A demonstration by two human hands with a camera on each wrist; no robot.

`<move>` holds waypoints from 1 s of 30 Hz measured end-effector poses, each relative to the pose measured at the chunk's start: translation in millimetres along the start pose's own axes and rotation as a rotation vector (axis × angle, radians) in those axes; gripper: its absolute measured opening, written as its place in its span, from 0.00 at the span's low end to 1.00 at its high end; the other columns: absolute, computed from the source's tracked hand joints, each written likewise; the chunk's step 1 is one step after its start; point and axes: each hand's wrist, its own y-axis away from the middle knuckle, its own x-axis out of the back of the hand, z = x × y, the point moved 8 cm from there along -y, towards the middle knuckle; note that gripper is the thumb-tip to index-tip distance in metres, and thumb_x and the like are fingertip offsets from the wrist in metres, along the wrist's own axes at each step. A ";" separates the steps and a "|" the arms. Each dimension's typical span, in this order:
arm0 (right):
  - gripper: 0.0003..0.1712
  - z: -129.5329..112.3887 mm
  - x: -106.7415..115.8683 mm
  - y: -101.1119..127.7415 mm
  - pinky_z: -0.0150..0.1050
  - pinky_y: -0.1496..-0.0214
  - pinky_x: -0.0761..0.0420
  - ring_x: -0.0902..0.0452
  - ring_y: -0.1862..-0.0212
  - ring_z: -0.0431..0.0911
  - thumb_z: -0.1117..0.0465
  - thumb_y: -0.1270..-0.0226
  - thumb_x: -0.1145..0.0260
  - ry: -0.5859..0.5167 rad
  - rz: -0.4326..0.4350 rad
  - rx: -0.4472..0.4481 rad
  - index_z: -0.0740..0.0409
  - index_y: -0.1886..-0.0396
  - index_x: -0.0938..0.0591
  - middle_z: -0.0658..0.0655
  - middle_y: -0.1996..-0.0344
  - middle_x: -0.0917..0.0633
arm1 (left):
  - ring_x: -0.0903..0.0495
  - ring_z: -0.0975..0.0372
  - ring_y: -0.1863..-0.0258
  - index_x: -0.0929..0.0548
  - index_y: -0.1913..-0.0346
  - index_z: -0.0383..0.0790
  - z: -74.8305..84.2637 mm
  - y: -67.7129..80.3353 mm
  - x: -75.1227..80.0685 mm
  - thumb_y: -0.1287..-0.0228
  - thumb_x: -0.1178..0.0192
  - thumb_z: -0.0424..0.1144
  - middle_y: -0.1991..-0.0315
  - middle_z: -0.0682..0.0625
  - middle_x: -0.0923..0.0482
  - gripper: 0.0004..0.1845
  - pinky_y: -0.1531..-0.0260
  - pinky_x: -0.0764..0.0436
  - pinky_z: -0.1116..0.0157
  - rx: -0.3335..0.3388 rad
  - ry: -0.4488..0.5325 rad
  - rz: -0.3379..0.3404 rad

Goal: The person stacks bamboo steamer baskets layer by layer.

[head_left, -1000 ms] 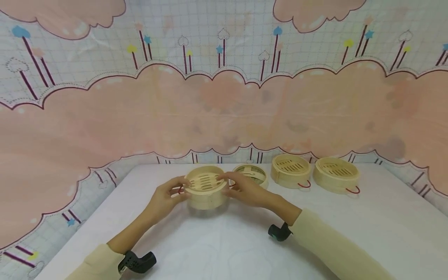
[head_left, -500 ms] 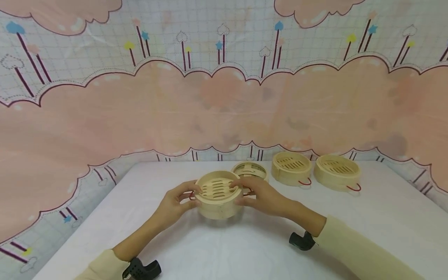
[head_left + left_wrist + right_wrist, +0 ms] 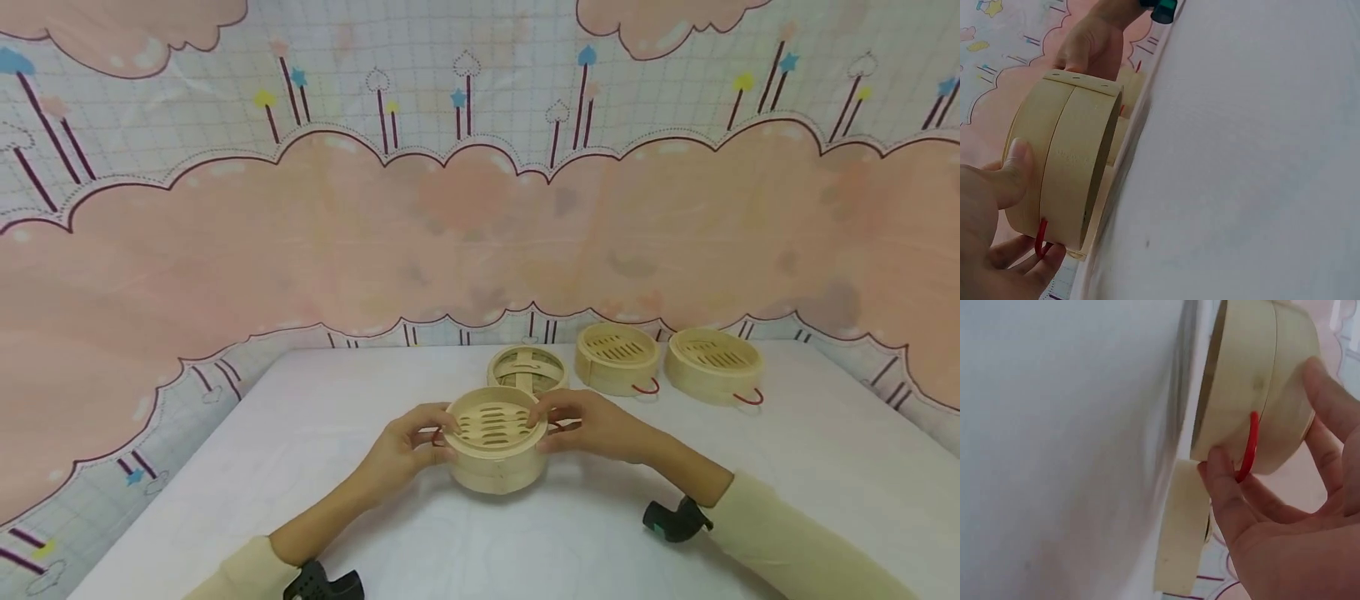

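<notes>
A round bamboo steamer basket (image 3: 497, 473), its slatted face up, is held between my two hands at the middle of the white table. My left hand (image 3: 414, 440) grips its left side, with the thumb pressed on the outer wall of the steamer basket (image 3: 1063, 150) in the left wrist view. On the opposite side, my right hand (image 3: 596, 427) holds it with fingers at the rim and wall. Red loops stick out at both sides, one loop (image 3: 1040, 237) by the left fingers and another loop (image 3: 1251, 444) by the right. Both wrist views show the basket's lower edge raised off the table.
Just behind the held basket stands a round bamboo piece (image 3: 525, 357) with crossed strips, partly hidden. Farther right are two slatted steamer baskets, the nearer-to-centre basket (image 3: 617, 379) and the rightmost basket (image 3: 711, 390), each with a red loop. A patterned cloth (image 3: 480, 242) hangs behind the table (image 3: 480, 550).
Both hands have carried the steamer basket to the right and closer to the person, keeping the same grip. The baskets at the back stay where they were.
</notes>
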 end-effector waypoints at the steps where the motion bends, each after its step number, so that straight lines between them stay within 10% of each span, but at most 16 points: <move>1: 0.15 1.8 0.9 0.7 0.44 0.42 0.25 0.33 0.36 0.56 0.57 0.44 0.26 -0.012 -0.009 0.001 0.52 0.56 0.17 0.58 0.40 0.25 | 0.35 0.45 0.36 0.20 0.57 0.34 -1.1 0.1 -1.5 0.48 0.32 0.26 0.39 0.36 0.30 0.14 0.45 0.25 0.59 -0.005 -0.006 -0.004; 30: 0.11 13.0 -7.4 7.2 0.51 0.40 0.28 0.39 0.33 0.53 0.60 0.45 0.26 -0.023 -0.092 -0.021 0.53 0.63 0.17 0.56 0.35 0.31 | 0.36 0.46 0.36 0.20 0.57 0.37 -7.2 6.1 -11.4 0.48 0.31 0.30 0.36 0.38 0.33 0.15 0.41 0.30 0.52 -0.041 0.022 -0.116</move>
